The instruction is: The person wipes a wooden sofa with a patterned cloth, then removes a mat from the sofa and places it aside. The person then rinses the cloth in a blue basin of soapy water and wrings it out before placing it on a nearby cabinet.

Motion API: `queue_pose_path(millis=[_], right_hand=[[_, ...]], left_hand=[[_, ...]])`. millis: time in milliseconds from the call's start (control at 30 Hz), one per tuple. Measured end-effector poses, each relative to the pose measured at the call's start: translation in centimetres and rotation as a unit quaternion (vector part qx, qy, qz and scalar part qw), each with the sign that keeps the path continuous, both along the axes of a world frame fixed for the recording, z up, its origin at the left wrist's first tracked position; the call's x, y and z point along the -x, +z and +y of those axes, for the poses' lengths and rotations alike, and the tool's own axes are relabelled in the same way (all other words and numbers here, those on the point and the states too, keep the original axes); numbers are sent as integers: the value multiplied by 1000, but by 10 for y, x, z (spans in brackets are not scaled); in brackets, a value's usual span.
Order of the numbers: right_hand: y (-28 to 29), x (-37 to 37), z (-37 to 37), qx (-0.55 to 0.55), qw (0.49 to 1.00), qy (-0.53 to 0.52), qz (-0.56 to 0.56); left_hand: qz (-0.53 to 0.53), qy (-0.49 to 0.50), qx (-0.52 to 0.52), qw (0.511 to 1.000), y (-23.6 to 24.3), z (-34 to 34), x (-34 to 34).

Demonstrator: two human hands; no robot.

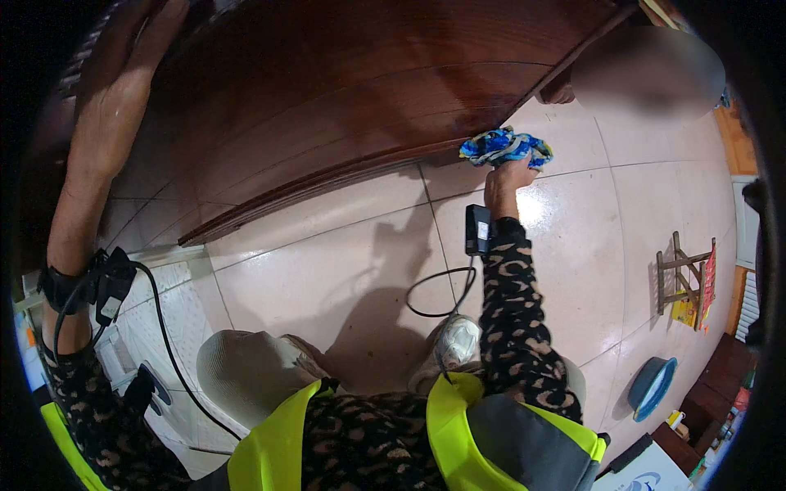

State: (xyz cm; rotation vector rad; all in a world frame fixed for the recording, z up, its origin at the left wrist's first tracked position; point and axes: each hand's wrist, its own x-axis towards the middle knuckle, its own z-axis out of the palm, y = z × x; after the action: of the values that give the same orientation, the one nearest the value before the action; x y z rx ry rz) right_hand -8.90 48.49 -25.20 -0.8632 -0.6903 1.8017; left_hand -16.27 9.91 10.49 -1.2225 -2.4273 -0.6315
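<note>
Right hand [509, 178] grips crumpled blue-patterned cloth [501, 148] at the lower corner of brown wooden furniture [344, 90], best pressed flat; left hand [115, 98], grip unclear.

Upper right of centre, my right fingers [512, 173] are holding a cloth [503, 149] near the furniture [352, 106]; at right, a stool [700, 286] and, lower, a basin [655, 386] are sitting.

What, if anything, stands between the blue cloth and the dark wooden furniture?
Nothing visible: the right hand holds the blue cloth at a lower corner of the dark wooden furniture; whether the two touch is unclear.
</note>
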Motion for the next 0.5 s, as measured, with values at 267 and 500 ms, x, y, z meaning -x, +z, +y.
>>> queue_pose_path(millis=[267,500], right_hand=[[-37,12,-133,34,991,-5,-126],[-27,1,-260,-130,951,126,-250]], left_hand=[[85,76,-117,987,-6,34,-38],[16,46,-114,992,-2,32,-48]])
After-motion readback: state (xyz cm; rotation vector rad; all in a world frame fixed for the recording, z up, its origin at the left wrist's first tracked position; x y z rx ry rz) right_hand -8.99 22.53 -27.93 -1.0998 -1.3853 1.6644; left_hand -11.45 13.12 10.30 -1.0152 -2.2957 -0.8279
